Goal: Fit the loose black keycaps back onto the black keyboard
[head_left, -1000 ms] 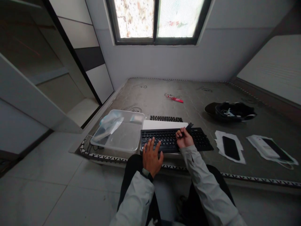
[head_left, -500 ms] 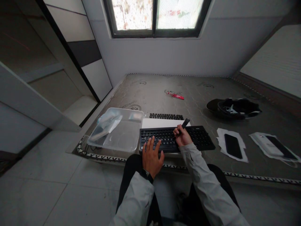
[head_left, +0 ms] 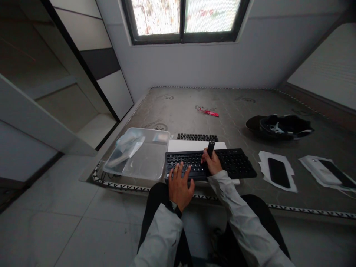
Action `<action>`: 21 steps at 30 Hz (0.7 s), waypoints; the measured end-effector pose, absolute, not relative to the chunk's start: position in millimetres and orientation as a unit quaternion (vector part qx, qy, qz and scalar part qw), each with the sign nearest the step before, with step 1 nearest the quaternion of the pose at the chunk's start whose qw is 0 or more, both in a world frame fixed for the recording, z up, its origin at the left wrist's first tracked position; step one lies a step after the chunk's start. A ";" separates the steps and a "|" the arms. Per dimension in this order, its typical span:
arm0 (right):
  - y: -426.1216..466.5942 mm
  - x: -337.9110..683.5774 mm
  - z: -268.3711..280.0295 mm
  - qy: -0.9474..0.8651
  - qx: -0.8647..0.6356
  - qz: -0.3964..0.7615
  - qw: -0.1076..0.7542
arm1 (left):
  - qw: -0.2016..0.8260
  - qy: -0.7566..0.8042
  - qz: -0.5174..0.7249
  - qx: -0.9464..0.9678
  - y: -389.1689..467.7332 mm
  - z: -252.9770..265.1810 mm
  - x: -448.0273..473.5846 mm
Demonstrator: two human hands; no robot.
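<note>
A black keyboard (head_left: pixel 239 163) lies across the near edge of the quilted mattress. My left hand (head_left: pixel 180 189) rests with fingers spread, its fingertips on the keyboard's lower left keys. Over the middle keys, my right hand (head_left: pixel 213 163) is closed around a slim black stick-like tool (head_left: pixel 211 147). The tool's upper end rises above the fist; its lower end is too dark against the keys to make out. Under and behind the keyboard lies a white sheet or board (head_left: pixel 191 145). Rows of small black keycap-like pieces (head_left: pixel 197 137) sit just beyond it.
On the left stands a clear plastic tray (head_left: pixel 147 163) with bags and packets in it. A red strip-like item (head_left: pixel 208 112) lies farther back. To the right are a black cap (head_left: pixel 283 126), a dark phone (head_left: pixel 279 172) on white paper, and a white pouch (head_left: pixel 319 172) with a dark slab.
My right hand has moved slightly left over the keys, and the tool has turned from leaning right to more upright. My left hand stays in place.
</note>
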State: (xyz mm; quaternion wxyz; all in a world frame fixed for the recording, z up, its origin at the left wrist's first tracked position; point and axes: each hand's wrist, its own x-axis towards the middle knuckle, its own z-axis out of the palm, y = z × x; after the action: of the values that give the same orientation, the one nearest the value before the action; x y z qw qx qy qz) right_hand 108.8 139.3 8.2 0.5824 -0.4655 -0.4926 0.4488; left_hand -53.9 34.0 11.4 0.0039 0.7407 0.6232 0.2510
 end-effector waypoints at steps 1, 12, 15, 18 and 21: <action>138.2 107.6 9.4 -0.492 -0.465 0.449 0.583 | 0.004 0.623 0.251 0.741 34.1 11.4 -53.9; 146.9 109.3 12.7 -0.439 -0.452 0.490 0.601 | 0.009 0.620 0.246 0.745 34.9 13.8 -55.4; 146.3 108.4 16.2 -0.433 -0.446 0.518 0.587 | 0.008 0.621 0.246 0.744 35.0 13.3 -55.7; 146.4 108.4 19.5 -0.393 -0.424 0.566 0.588 | 0.007 0.623 0.247 0.742 34.9 12.8 -55.2; 146.9 108.7 20.6 -0.371 -0.420 0.579 0.592 | 0.006 0.622 0.249 0.742 34.8 12.3 -54.6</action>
State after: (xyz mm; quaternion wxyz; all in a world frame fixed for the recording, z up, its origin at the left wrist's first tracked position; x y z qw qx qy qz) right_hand 108.7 146.9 20.6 0.5919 -0.4202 -0.3710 0.5792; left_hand -54.6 34.8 12.3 0.0056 0.7420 0.6224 0.2490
